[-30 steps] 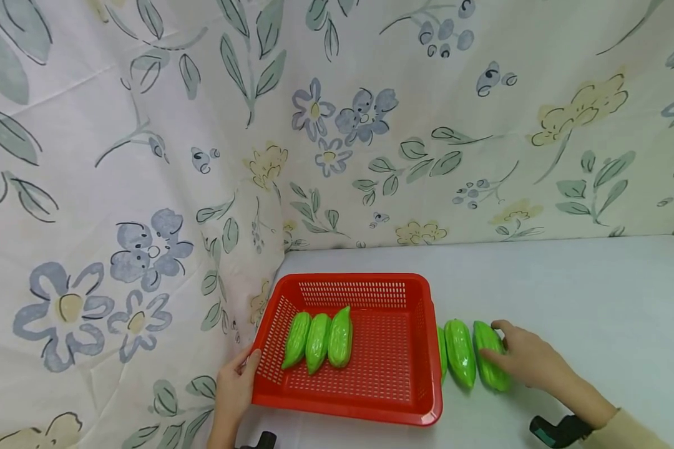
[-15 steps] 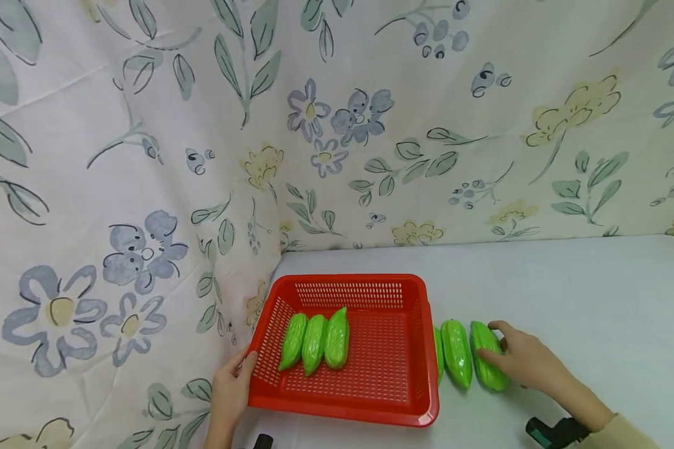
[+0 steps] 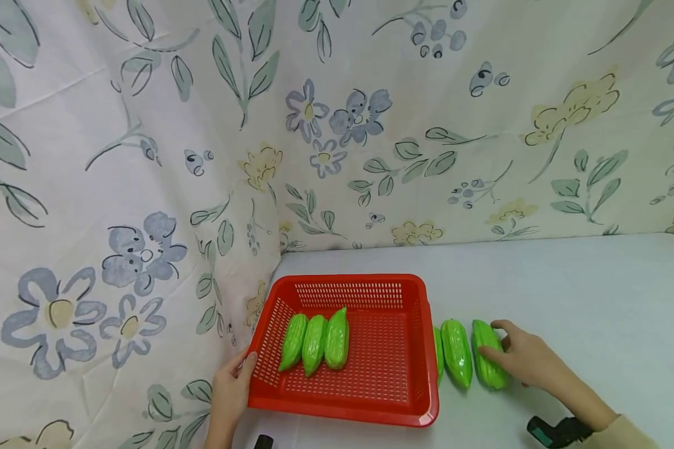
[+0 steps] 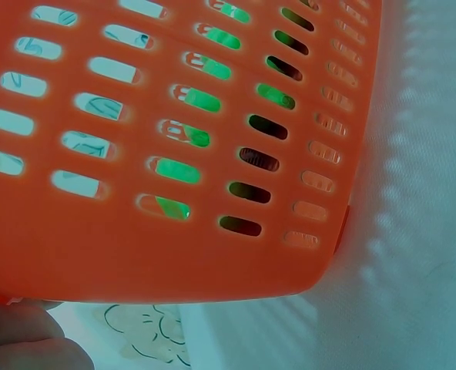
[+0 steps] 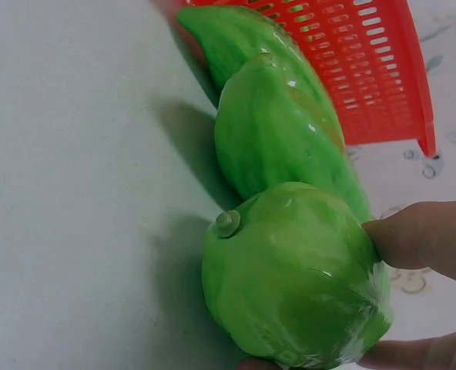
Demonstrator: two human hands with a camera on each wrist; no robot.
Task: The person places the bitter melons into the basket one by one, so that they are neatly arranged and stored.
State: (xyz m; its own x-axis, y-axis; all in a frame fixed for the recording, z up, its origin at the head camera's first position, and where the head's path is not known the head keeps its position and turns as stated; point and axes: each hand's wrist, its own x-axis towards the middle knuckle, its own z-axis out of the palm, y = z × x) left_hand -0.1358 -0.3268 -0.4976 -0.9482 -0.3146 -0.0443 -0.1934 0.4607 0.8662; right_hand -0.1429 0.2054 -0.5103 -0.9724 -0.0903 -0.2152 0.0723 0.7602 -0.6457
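Note:
My left hand grips the left rim of a red perforated plastic basket; in the left wrist view its fingers show beneath the basket's wall. Three shiny green gourds lie side by side in the basket's left half. On the table to the right, my right hand pinches the outermost of three more gourds, with thumb and fingers around this gourd. Beside it lies the middle gourd. The third gourd is partly hidden behind the basket's right wall.
A white table carries the basket and gourds. Floral cloth hangs along the back and left side, close to the basket. Dark wrist devices show at the lower edge, one near the right forearm.
The whole head view has shifted slightly. Both hands keep their holds, the left on the basket and the right on the outer gourd, which has barely moved.

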